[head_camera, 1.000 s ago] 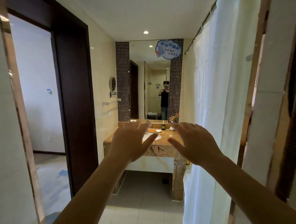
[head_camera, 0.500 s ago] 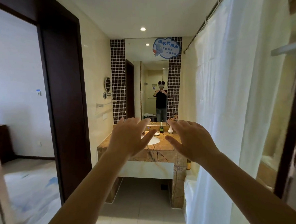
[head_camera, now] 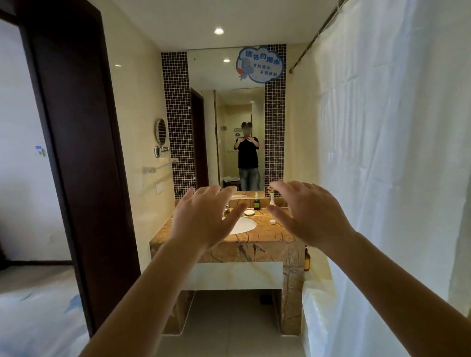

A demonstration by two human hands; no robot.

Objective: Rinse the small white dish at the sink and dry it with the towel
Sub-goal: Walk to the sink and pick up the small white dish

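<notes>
Small white dish (head_camera: 249,212): a round, shallow, glossy piece lying on the stone counter (head_camera: 261,233) behind the basin, well ahead of both hands and touched by neither. It shows in the gap between the left hand's thumb and the right hand's thumb. The left hand (head_camera: 203,219) is stretched forward, palm down, fingers spread and slack, holding nothing. The right hand (head_camera: 310,212) matches it, also splayed and empty, just beside the left with a gap between them. Both bare forearms reach in from the bottom edge.

Under the left hand's fingers lies the sink (head_camera: 242,225), an oval white bowl set into the counter, partly covered by that hand. A second small round white thing (head_camera: 272,221) sits on the counter near the right thumb; what it is cannot be told. Behind the dish stands a dark bottle with a pump top (head_camera: 256,203), and beside it a slim white vase (head_camera: 272,199).

The counter is mottled brown and amber marble with dark veins, thick-edged, on a matching leg. A tall mirror (head_camera: 227,118), flanked by dark mosaic tile, backs it. A white, crinkled shower curtain (head_camera: 390,143) hangs along the right; a dark wooden door frame (head_camera: 80,159) stands left. The floor is pale tile.
</notes>
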